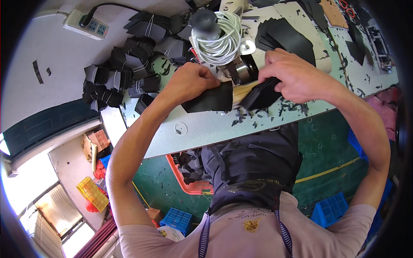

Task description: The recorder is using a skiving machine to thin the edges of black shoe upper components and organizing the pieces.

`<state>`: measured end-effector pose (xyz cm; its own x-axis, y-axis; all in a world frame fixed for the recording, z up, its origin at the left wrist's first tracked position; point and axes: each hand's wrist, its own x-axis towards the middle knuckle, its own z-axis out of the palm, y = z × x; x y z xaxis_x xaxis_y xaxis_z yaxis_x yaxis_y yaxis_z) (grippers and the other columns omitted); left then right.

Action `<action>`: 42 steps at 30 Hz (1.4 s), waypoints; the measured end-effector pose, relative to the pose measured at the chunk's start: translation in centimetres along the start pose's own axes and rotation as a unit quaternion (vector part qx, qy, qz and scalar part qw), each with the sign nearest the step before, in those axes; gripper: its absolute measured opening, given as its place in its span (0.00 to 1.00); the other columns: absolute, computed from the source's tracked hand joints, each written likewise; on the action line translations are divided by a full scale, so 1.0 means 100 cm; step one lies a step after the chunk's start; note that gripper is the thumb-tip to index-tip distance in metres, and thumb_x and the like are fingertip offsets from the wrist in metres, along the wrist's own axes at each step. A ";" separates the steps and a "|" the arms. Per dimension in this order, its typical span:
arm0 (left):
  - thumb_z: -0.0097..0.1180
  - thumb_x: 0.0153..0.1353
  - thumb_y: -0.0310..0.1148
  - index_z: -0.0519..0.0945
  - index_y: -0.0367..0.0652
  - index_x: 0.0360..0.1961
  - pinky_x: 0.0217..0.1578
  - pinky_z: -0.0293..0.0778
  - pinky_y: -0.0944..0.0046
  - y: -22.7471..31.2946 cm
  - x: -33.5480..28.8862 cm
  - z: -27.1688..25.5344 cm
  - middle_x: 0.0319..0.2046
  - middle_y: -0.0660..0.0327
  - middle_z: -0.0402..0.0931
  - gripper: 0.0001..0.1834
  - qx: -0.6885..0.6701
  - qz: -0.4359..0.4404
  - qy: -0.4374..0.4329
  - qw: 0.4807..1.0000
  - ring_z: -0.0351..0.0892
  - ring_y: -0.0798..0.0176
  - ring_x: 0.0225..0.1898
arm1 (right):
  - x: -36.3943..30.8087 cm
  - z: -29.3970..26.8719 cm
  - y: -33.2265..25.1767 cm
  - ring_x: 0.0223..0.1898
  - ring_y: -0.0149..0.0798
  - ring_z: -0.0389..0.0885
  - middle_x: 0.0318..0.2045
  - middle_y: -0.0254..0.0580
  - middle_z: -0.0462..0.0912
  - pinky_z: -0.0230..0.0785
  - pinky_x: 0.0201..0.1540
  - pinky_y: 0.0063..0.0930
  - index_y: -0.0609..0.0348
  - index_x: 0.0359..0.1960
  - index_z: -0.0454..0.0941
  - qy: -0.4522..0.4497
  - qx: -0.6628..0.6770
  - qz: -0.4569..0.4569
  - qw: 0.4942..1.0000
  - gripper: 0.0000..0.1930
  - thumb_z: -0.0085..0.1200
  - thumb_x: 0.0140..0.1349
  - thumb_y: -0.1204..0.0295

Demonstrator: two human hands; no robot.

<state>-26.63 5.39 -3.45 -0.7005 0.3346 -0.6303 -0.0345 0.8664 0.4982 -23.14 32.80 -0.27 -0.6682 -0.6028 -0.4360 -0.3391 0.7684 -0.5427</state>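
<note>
My left hand (192,82) is closed at the edge of a flat black sheet piece (209,99), thumb and fingertips pinching its upper corner. My right hand (293,76) grips a small stack of black pieces (260,95), which fans out below the thumb. Between the two hands, a pale yellowish strip (241,93) runs in front of a machine with a shiny dark cylinder (246,69). On top of this machine sit a coil of silvery cord (223,38) and a round black knob (204,23).
Bundles of black pieces tied with bands (142,64) crowd the table's left side. Loose black sheets (286,38) lie behind my right hand. Black scraps litter the table edge (258,116). Below stands an orange bin (195,188) with black pieces; a power strip (86,24) is upper left.
</note>
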 end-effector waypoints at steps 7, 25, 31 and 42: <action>0.63 0.61 0.42 0.86 0.37 0.32 0.37 0.77 0.64 0.024 -0.002 0.031 0.25 0.55 0.83 0.16 -0.121 -0.052 0.039 0.990 0.84 0.68 0.34 | 0.014 0.019 0.014 0.56 0.55 0.72 0.49 0.53 0.78 0.67 0.57 0.46 0.63 0.48 0.78 0.141 -0.018 -0.122 0.982 0.24 0.51 0.45 0.84; 0.49 0.72 0.31 0.63 0.43 0.64 0.62 0.72 0.51 0.079 -0.032 0.124 0.58 0.57 0.72 0.22 -0.756 0.113 -0.064 0.641 0.75 0.58 0.59 | -0.028 -0.001 0.077 0.63 0.47 0.72 0.61 0.56 0.74 0.63 0.65 0.33 0.66 0.68 0.62 0.337 0.111 0.191 0.915 0.35 0.60 0.60 0.70; 0.48 0.73 0.28 0.62 0.46 0.64 0.62 0.71 0.51 0.092 -0.043 0.125 0.57 0.58 0.72 0.21 -0.749 0.134 -0.028 0.648 0.74 0.59 0.60 | 0.004 -0.027 0.072 0.53 0.54 0.81 0.48 0.61 0.82 0.71 0.56 0.38 0.69 0.51 0.78 0.166 0.130 0.250 0.945 0.29 0.70 0.49 0.66; 0.54 0.69 0.27 0.70 0.45 0.61 0.59 0.71 0.57 0.086 -0.060 0.144 0.53 0.61 0.76 0.19 -0.801 0.117 -0.033 0.586 0.74 0.62 0.56 | -0.072 0.090 -0.012 0.58 0.38 0.76 0.57 0.47 0.77 0.67 0.63 0.36 0.65 0.64 0.63 0.393 0.497 -0.040 0.772 0.29 0.56 0.59 0.84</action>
<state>-12.50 16.14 -3.99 -0.7921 0.4351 -0.4280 -0.6056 -0.6477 0.4624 -11.94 34.31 -2.96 -0.9996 -0.0229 -0.0139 0.0149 -0.0450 -0.9989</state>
